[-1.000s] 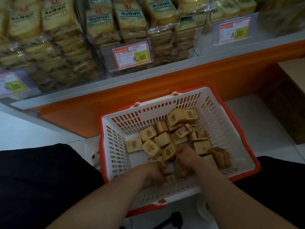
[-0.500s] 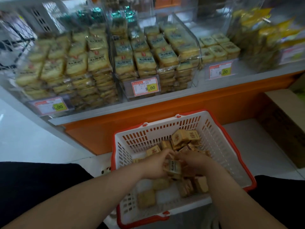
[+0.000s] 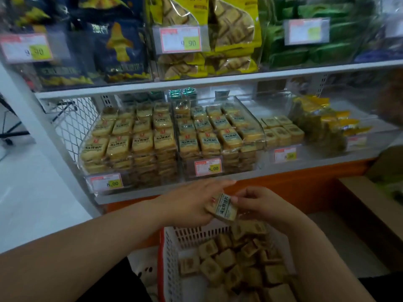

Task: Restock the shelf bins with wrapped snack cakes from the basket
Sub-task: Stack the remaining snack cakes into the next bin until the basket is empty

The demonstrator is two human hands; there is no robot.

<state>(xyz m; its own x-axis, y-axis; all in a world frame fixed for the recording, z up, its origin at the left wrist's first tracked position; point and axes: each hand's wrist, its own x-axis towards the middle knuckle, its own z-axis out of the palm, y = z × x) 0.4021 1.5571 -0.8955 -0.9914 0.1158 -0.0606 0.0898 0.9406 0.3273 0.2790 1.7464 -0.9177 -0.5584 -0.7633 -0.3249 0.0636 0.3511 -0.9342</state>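
Above the white and red basket (image 3: 169, 253), both hands hold a small stack of wrapped snack cakes (image 3: 222, 207). My left hand (image 3: 192, 201) supports the stack from the left with its fingers stretched over the top. My right hand (image 3: 259, 203) pinches the stack's right edge with thumb and curled fingers. Several more wrapped cakes (image 3: 229, 264) lie loose in the basket. On the shelf ahead stand clear bins: the left bin (image 3: 128, 140) and the middle bin (image 3: 216, 131) are stacked high with cakes, and a smaller bin (image 3: 282, 131) to the right holds a lower layer.
Price tags (image 3: 208, 168) hang on the bin fronts. An upper shelf (image 3: 196, 81) carries bagged snacks. An orange base panel (image 3: 294, 184) runs below the bins. A cardboard box (image 3: 370, 205) stands at the right. A wire mesh panel (image 3: 74, 118) closes the shelf's left side.
Both hands have risen out of the basket with a stack of cakes, up toward the shelf bins. The view has tilted upward, showing the upper shelf.
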